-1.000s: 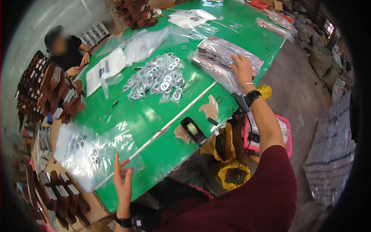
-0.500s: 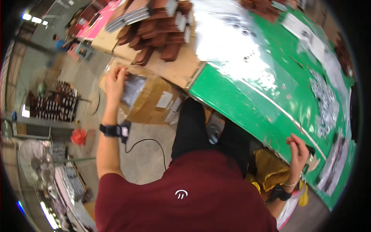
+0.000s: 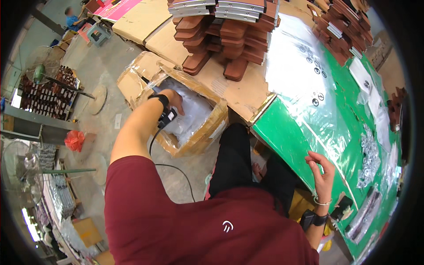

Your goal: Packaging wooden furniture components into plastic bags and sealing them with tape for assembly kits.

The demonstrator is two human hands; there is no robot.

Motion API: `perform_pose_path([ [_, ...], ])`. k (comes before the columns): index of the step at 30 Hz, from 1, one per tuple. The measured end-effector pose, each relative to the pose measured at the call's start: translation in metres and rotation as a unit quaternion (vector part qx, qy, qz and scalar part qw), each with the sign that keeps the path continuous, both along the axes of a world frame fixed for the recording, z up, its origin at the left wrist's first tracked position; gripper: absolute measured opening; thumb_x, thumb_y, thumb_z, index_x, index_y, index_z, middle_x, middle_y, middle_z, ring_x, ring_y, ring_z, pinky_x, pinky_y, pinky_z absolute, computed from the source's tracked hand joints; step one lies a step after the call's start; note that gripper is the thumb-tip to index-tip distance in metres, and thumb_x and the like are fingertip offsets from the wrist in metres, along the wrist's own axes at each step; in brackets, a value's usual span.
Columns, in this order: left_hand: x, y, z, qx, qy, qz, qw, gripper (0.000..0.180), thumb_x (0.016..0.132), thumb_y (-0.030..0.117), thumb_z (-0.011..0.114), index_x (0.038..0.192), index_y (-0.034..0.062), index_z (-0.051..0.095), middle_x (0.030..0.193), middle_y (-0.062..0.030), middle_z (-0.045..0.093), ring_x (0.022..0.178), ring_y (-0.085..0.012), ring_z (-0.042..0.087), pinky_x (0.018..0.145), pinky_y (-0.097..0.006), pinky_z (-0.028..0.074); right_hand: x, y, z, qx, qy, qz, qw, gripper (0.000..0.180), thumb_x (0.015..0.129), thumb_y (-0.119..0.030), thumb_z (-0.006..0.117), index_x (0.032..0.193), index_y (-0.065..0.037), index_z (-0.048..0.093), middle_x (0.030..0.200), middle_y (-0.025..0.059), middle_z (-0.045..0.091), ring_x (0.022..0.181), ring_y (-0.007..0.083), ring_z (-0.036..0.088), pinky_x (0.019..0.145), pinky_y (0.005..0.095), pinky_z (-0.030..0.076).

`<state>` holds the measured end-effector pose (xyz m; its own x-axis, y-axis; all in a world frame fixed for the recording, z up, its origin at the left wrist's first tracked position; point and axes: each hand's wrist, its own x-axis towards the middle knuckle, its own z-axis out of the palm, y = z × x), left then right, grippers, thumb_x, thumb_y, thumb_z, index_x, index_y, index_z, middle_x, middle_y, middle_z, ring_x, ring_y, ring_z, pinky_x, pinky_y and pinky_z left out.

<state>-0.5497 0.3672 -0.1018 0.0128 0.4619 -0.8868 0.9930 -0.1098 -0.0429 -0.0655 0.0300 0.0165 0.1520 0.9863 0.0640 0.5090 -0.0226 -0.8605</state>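
Step in hand, as judged: fetching clear bags from the open cardboard box (image 3: 194, 123) on the floor, at ten o'clock from the torso. Left hand (image 3: 174, 99) is down inside the box among the white plastic bags (image 3: 194, 112); fingers buried, so grip cannot be told. Left arm stretched out, wrist strap and cable trailing back. Right hand (image 3: 322, 170) rests at the near edge of the green surface (image 3: 291, 141), at three o'clock, fingers loosely curled, holding nothing. Next move likely calls for a firm pinch on one bundle, lifted clear of the flaps.
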Motion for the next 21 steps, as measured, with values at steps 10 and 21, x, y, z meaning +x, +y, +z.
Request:
perform_pose_path([
  [10, -0.002, -0.033, 0.139, 0.285, -0.131, -0.014, 0.949, 0.032, 0.073, 0.004, 0.069, 0.104, 0.0023, 0.074, 0.08, -0.0113, 0.072, 0.063, -0.0208, 0.067, 0.061, -0.036, 0.054, -0.011, 0.027, -0.012, -0.008, -0.013, 0.065, 0.998, 0.021, 0.09, -0.004, 0.067, 0.11, 0.001, 0.07, 0.095, 0.0112, 0.074, 0.088, 0.0206, 0.07, 0.08, 0.0314, 0.053],
  [21, 0.051, -0.165, 0.289, 0.399, -0.499, 0.039, 0.768, 0.046, 0.089, -0.002, 0.06, 0.135, 0.0024, 0.059, 0.098, 0.0015, 0.05, 0.092, -0.0072, 0.048, 0.083, -0.02, 0.041, -0.084, 0.092, -0.003, 0.004, 0.179, 0.28, 0.943, 0.051, 0.092, -0.014, 0.07, 0.139, -0.002, 0.054, 0.126, 0.0115, 0.067, 0.106, 0.0193, 0.067, 0.091, 0.0332, 0.053],
])
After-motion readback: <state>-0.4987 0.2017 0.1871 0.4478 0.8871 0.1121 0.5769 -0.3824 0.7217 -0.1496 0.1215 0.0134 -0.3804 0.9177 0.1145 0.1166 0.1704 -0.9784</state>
